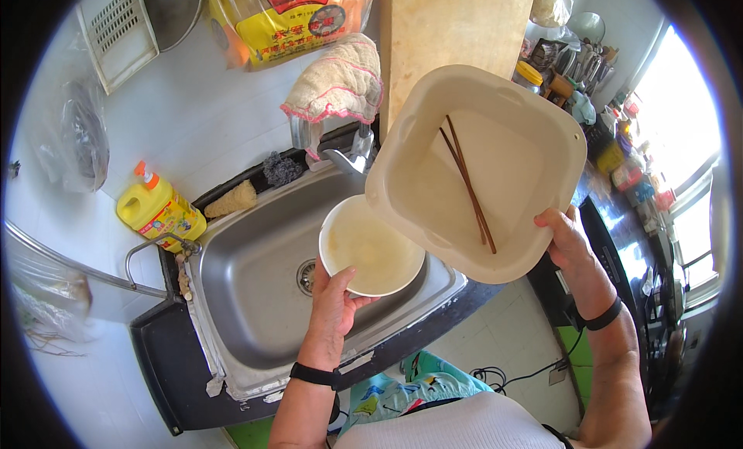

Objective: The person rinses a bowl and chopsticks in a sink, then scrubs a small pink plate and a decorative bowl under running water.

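Over the stainless steel sink [249,310], my left hand [336,301] holds a white bowl [371,249] with cloudy, pale yellowish liquid inside, the thumb on its rim. My right hand [566,237] grips the lower right edge of a beige square plastic basin [499,136], which is tilted towards the camera. Two brown chopsticks [469,188] lie in the basin, crossing each other. The basin's lower left edge overlaps the bowl's upper right rim in view; whether they touch, I cannot tell.
A metal faucet [361,150] under a pink-edged cloth [342,80] stands behind the sink. Along the back rim lie a dark scrubber [281,168] and a loofah piece [232,199]. A yellow detergent bottle [159,208] is at the left corner. Black cables [493,376] lie on the floor.
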Available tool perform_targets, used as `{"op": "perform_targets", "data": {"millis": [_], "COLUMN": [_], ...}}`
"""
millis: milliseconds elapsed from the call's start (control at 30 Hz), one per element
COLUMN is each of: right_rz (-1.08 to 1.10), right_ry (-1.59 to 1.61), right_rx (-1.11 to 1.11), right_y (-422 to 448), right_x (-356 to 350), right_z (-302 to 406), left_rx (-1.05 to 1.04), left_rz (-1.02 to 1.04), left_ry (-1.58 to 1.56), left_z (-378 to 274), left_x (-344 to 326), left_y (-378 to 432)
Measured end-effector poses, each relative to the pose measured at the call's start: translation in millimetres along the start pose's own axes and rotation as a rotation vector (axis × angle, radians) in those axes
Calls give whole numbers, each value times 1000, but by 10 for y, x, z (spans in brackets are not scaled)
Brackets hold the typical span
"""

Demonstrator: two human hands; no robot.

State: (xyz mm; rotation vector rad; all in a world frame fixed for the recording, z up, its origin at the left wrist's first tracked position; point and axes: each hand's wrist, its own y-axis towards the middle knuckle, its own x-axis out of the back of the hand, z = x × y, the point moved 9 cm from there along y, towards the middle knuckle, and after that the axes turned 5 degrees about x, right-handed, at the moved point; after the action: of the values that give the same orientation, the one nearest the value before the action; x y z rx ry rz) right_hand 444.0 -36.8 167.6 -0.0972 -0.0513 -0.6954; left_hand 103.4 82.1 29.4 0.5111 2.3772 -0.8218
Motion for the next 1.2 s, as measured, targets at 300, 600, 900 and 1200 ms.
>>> {"op": "perform_targets", "data": {"millis": [300,600,900,1200], "right_rz": [8,-1,13,25], "right_ry": [-51,-90,-130,-55], "right_rx": [80,108,147,56], "right_y": [31,71,91,147], "right_x": [-2,66,53,93], "right_z": [92,111,224,67], "left_rx": [-23,37,35,65], "left_rz": [1,-1,-5,1], "left_ry": [-14,-4,-18,-62], "left_z": [14,109,176,226], "left_x": [21,16,32,15], "left_y": [28,55,80,85]}}
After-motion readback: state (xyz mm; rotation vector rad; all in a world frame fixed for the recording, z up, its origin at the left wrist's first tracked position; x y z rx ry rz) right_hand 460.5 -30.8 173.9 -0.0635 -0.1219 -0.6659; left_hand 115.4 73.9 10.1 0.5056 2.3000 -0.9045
